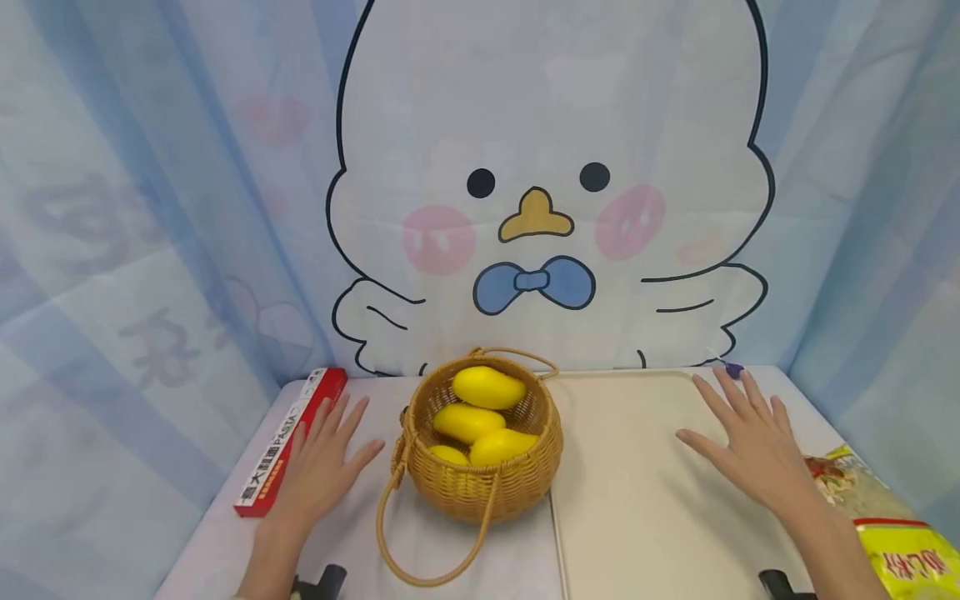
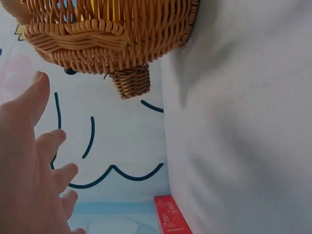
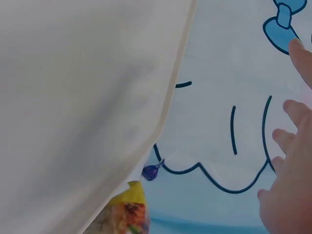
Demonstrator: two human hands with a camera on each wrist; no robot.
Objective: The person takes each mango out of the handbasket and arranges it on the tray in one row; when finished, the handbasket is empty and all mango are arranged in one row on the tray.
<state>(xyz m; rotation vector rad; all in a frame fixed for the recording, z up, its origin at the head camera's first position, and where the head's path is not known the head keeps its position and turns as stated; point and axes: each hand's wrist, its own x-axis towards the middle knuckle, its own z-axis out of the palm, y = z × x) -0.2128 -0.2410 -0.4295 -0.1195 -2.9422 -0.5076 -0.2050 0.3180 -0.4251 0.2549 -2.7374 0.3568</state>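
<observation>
A round wicker basket (image 1: 480, 492) stands mid-table with several yellow mangoes (image 1: 468, 423) inside. One looped handle hangs down its front; another lies behind its rim. My left hand (image 1: 318, 467) hovers left of the basket with fingers spread, beside a red and white pasta box (image 1: 288, 442) that it partly covers in the head view. The basket's woven side (image 2: 112, 36) fills the top of the left wrist view. Over the cream board (image 1: 637, 500), my right hand (image 1: 757, 450) is spread and holds nothing; its shadow falls on the board.
At the right edge lies a yellow food packet (image 1: 911, 558) with a clear window. A small purple item (image 1: 733, 369) sits at the board's far right corner. A curtain (image 1: 540, 100) printed with a cartoon bird stands behind the table and wraps both sides.
</observation>
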